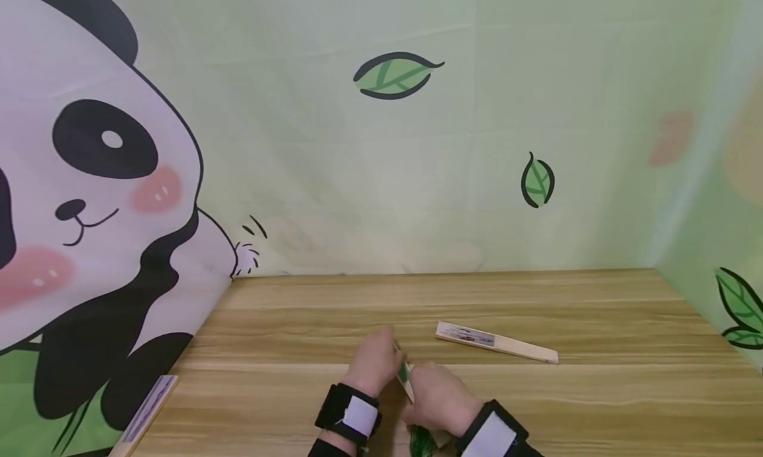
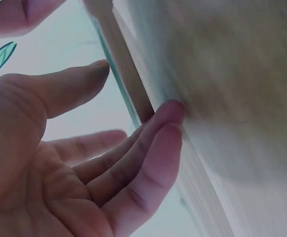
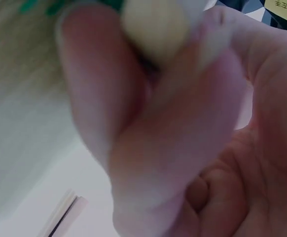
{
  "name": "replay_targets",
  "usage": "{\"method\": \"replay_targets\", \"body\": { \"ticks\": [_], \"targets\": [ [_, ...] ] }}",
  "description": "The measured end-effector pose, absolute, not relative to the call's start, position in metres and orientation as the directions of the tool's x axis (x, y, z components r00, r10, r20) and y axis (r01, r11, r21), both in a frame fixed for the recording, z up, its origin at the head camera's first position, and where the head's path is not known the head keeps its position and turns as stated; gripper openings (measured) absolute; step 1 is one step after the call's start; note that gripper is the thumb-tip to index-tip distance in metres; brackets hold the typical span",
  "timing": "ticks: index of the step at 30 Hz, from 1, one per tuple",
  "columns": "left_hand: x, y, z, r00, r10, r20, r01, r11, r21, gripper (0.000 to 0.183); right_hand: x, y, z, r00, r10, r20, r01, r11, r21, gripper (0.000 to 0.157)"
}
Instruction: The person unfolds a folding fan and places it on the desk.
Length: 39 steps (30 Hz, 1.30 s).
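A closed folding fan [image 1: 404, 375] with a green patch stands slanted between the two hands, low in the middle of the head view. My right hand [image 1: 444, 397] grips its lower end, where a green tassel [image 1: 422, 442] hangs down. In the right wrist view, thumb and finger close on the fan's pale wooden end [image 3: 153, 29]. Beside the upper end is my left hand [image 1: 372, 361]. The left wrist view shows its fingers [image 2: 158, 158] loosely bent at the tip of the fan [image 2: 128, 74], the thumb apart from them near the fan's edge.
Another closed fan [image 1: 497, 342] lies on the wooden table [image 1: 620, 318], beyond the right hand. A third fan [image 1: 146, 414] is at the table's left edge. Behind stands a pale green backdrop [image 1: 465, 199] with a printed panda and leaves.
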<state>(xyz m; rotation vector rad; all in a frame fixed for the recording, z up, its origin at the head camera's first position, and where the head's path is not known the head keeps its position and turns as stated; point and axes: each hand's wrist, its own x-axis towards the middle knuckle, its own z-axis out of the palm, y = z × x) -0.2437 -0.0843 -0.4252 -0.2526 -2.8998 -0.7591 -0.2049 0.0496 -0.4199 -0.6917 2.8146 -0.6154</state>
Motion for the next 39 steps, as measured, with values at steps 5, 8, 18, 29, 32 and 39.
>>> {"method": "replay_targets", "body": {
  "ticks": [5, 8, 18, 29, 32, 39],
  "targets": [
    [-0.245, -0.088, -0.424, -0.974, 0.122, 0.19, 0.202, 0.845, 0.496, 0.029, -0.205, 0.051, -0.416, -0.883, -0.46, -0.093, -0.373, 0.809, -0.454, 0.027],
    [-0.247, -0.089, -0.424, -0.965, 0.115, 0.238, 0.227, 0.822, 0.523, 0.023, -0.206, 0.052, -0.413, -0.888, -0.452, -0.081, -0.367, 0.804, -0.468, 0.025],
    [-0.264, -0.091, -0.416, -0.97, 0.035, 0.239, 0.218, 0.55, 0.806, 0.043, -0.212, 0.063, -0.399, -0.93, -0.364, -0.054, -0.276, 0.785, -0.554, 0.024],
    [-0.261, -0.073, -0.394, -0.982, 0.136, 0.13, 0.16, 0.244, 0.956, 0.02, -0.212, 0.079, -0.373, -0.961, -0.271, 0.05, -0.253, 0.798, -0.546, 0.041],
    [-0.258, -0.063, -0.388, -0.972, 0.176, 0.157, 0.198, 0.248, 0.948, 0.016, -0.213, 0.084, -0.368, -0.967, -0.238, 0.089, -0.247, 0.802, -0.543, 0.037],
    [-0.248, -0.046, -0.37, -0.955, 0.216, 0.205, 0.271, 0.346, 0.898, 0.016, -0.218, 0.092, -0.356, -0.969, -0.165, 0.186, -0.24, 0.81, -0.534, 0.036]
  ]
}}
